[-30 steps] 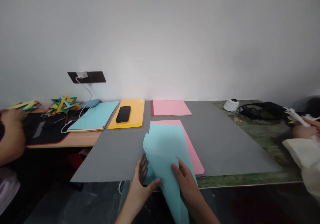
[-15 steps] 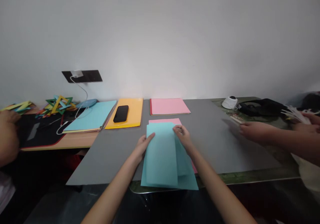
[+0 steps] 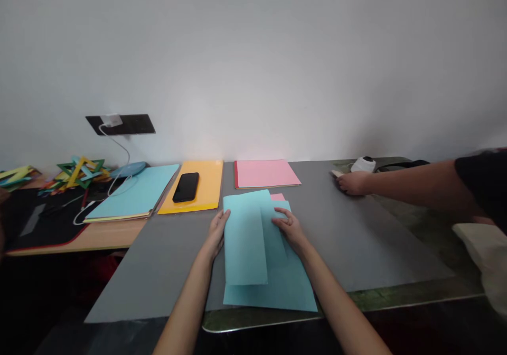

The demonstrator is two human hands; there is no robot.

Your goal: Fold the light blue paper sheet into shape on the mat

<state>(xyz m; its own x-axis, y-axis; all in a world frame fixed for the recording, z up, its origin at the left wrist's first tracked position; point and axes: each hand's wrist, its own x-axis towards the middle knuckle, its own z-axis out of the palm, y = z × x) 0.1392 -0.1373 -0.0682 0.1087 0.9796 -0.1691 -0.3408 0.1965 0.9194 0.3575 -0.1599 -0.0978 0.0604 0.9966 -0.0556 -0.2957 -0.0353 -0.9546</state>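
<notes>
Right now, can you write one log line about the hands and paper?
left hand: holding folded light-blue paper by left edge | right hand: at its right side | black smartphone: on yellow-orange paper

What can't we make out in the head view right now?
Head view:
- Blue sheets: overlap hides the exact count.
- Pink sheet: mostly covered by the blue ones.
- Pale item: too small to identify, partly covered by co-worker's hand.
- Black sleeve: cut off by right edge.
</notes>
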